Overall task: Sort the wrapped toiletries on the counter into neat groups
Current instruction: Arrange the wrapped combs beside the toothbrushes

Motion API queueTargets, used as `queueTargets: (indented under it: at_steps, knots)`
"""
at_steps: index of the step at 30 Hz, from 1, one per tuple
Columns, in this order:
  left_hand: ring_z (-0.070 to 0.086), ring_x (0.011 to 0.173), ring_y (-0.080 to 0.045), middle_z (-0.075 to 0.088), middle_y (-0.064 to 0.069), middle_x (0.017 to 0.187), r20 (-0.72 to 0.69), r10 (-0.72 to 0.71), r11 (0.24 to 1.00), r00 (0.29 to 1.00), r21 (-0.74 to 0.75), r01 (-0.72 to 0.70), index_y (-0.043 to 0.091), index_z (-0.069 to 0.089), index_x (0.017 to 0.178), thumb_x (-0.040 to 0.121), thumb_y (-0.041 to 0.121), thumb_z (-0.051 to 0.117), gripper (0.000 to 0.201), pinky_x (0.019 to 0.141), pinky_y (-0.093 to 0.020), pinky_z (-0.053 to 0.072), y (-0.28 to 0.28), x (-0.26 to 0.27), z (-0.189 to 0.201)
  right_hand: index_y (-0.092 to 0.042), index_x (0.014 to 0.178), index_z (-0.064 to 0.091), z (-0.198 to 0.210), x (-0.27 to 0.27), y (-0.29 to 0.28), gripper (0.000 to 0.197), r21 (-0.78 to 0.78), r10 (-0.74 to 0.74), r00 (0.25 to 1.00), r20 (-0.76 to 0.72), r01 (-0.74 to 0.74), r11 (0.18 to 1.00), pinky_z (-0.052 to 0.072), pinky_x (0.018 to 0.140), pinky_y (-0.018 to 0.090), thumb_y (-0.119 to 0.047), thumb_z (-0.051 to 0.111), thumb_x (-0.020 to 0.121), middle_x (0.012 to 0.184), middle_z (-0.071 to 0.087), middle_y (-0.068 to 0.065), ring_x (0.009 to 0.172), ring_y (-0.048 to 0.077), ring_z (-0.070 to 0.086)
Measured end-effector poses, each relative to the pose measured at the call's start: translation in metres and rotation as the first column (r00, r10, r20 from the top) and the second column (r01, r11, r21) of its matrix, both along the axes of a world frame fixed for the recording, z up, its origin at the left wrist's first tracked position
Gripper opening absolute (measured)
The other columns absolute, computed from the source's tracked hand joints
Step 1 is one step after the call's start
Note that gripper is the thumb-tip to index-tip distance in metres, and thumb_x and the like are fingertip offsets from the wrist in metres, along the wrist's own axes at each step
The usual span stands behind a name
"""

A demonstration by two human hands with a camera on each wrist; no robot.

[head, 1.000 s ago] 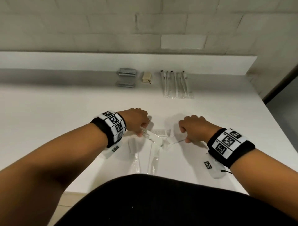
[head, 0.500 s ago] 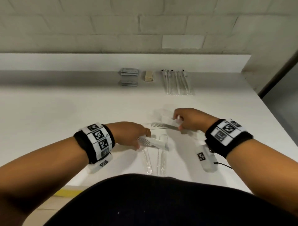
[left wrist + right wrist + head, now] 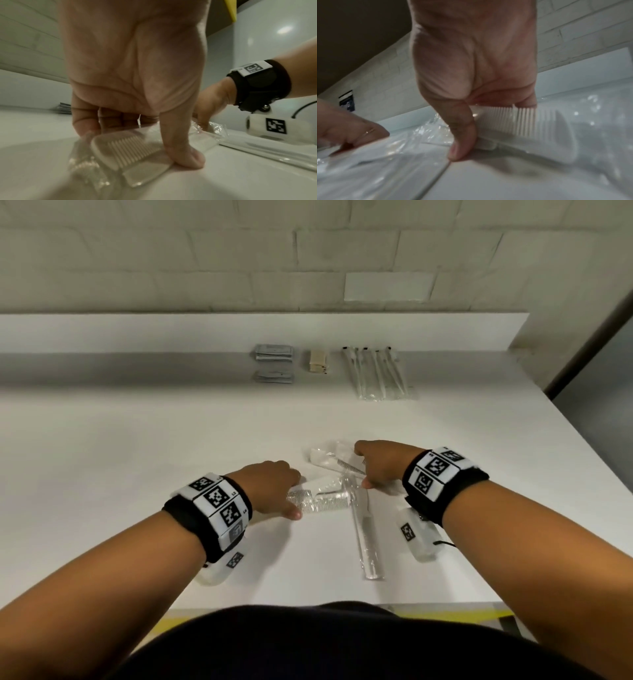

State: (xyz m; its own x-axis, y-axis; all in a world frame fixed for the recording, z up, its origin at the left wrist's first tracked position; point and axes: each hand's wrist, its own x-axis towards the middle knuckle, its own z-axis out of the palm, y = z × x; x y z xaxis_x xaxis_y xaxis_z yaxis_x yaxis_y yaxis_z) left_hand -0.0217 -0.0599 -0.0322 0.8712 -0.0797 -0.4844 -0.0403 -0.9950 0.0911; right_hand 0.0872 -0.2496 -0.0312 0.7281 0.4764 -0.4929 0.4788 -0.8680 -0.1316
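My left hand (image 3: 294, 494) pinches two white combs in clear wrappers (image 3: 322, 499) against the white counter (image 3: 137, 457). In the left wrist view the thumb (image 3: 185, 155) presses the combs (image 3: 123, 148) from the near side, with the fingers curled behind them. My right hand (image 3: 363, 470) grips another wrapped comb (image 3: 342, 465) just beyond and to the right. The right wrist view shows the thumb (image 3: 462, 142) and the fingers closed round that comb (image 3: 539, 124). A long wrapped toothbrush (image 3: 364, 535) lies between the hands, pointing toward me.
Along the back of the counter lie two stacks of grey sachets (image 3: 274, 352), a stack of small beige packets (image 3: 317, 360) and a row of wrapped toothbrushes (image 3: 380, 374). A raised ledge (image 3: 137, 333) and a brick wall close off the back. The counter's right edge (image 3: 565, 446) runs diagonally.
The hands have drawn apart from the pile at the front. The right hand carried its comb farther back and to the right, while the left hand pulled its combs to the left.
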Motion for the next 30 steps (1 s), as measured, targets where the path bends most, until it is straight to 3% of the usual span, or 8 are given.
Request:
queueTargets:
  at_steps: [4, 10, 14, 16, 19, 24, 26, 30]
  knots:
    - [0.053, 0.115, -0.023, 0.055, -0.002, 0.128, 0.023, 0.069, 0.997, 0.997, 0.034, -0.069, 0.019, 0.043, 0.132, 0.083, 0.053, 0.062, 0.063, 0.085, -0.03, 0.04, -0.001, 0.005, -0.001, -0.006, 0.124, 0.053, 0.018, -0.009, -0.013, 0.047, -0.034, -0.078, 0.997, 0.023, 0.079, 0.996, 0.042, 0.079, 0.027, -0.032, 0.063, 0.087, 0.122, 0.061, 0.01, 0.106, 0.026, 0.058]
    - [0.056, 0.094, -0.02, 0.06, 0.002, 0.108, 0.027, 0.14, 0.99, 0.99, 0.023, -0.141, 0.02, 0.05, 0.114, 0.076, 0.06, 0.062, 0.057, 0.073, -0.031, 0.043, 0.001, 0.014, -0.003, -0.002, 0.083, 0.059, 0.021, -0.057, -0.012, 0.04, -0.053, -0.27, 0.948, -0.17, 0.265, 0.963, 0.049, 0.062, 0.03, -0.037, 0.077, 0.076, 0.083, 0.065, 0.01, 0.072, 0.026, 0.064]
    - [0.054, 0.09, -0.02, 0.058, 0.002, 0.101, 0.017, 0.137, 0.99, 0.99, 0.033, -0.138, 0.018, 0.053, 0.112, 0.075, 0.06, 0.063, 0.058, 0.072, -0.03, 0.042, 0.001, 0.016, -0.003, -0.001, 0.12, 0.058, 0.019, -0.071, 0.006, 0.052, -0.168, -0.182, 0.983, -0.013, 0.178, 0.97, 0.047, 0.091, 0.033, -0.04, 0.065, 0.087, 0.119, 0.062, 0.01, 0.11, 0.028, 0.06]
    - [0.056, 0.094, -0.021, 0.059, 0.0, 0.105, 0.018, 0.13, 0.99, 0.991, 0.044, -0.131, 0.017, 0.053, 0.112, 0.076, 0.06, 0.062, 0.057, 0.074, -0.031, 0.043, 0.001, 0.016, -0.003, -0.004, 0.118, 0.059, 0.019, -0.072, 0.013, 0.043, -0.194, -0.138, 0.99, 0.001, 0.135, 0.972, 0.045, 0.088, 0.03, -0.035, 0.061, 0.089, 0.118, 0.062, 0.009, 0.111, 0.027, 0.058]
    - [0.054, 0.092, -0.02, 0.055, 0.002, 0.098, 0.029, 0.119, 0.991, 0.992, 0.058, -0.121, 0.016, 0.053, 0.109, 0.078, 0.061, 0.06, 0.054, 0.072, -0.03, 0.042, 0.002, 0.015, -0.003, -0.009, 0.103, 0.061, 0.011, -0.075, 0.019, 0.021, -0.144, -0.134, 0.991, 0.023, 0.136, 0.98, 0.045, 0.074, 0.028, -0.02, 0.063, 0.085, 0.106, 0.066, 0.007, 0.091, 0.023, 0.059]
    - [0.05, 0.086, -0.018, 0.052, 0.005, 0.093, 0.04, 0.1, 0.994, 0.994, 0.042, -0.102, 0.018, 0.054, 0.107, 0.078, 0.059, 0.061, 0.051, 0.071, -0.029, 0.04, 0.003, 0.018, -0.004, -0.002, 0.125, 0.047, 0.004, -0.069, 0.02, 0.053, -0.027, -0.199, 0.979, -0.051, 0.198, 0.98, 0.05, 0.075, 0.029, -0.012, 0.07, 0.078, 0.104, 0.064, 0.008, 0.089, 0.025, 0.061]
    - [0.05, 0.087, -0.017, 0.054, 0.005, 0.095, 0.05, 0.087, 0.995, 0.995, 0.05, -0.089, 0.02, 0.053, 0.106, 0.078, 0.058, 0.061, 0.048, 0.071, -0.029, 0.039, 0.001, 0.019, -0.005, -0.001, 0.125, 0.055, 0.002, -0.067, 0.019, 0.047, -0.04, -0.132, 0.989, -0.067, 0.13, 0.991, 0.05, 0.083, 0.028, -0.013, 0.067, 0.082, 0.116, 0.064, 0.011, 0.101, 0.027, 0.063]
    - [0.055, 0.102, -0.02, 0.059, 0.002, 0.112, 0.096, 0.09, 0.996, 0.991, 0.012, -0.092, 0.021, 0.052, 0.11, 0.084, 0.052, 0.056, 0.041, 0.074, -0.029, 0.039, -0.011, 0.031, -0.004, -0.007, 0.114, 0.056, -0.004, -0.051, -0.003, 0.034, 0.052, -0.168, 0.986, -0.026, 0.169, 0.984, 0.043, 0.073, 0.027, -0.018, 0.062, 0.083, 0.116, 0.062, 0.009, 0.095, 0.024, 0.059]
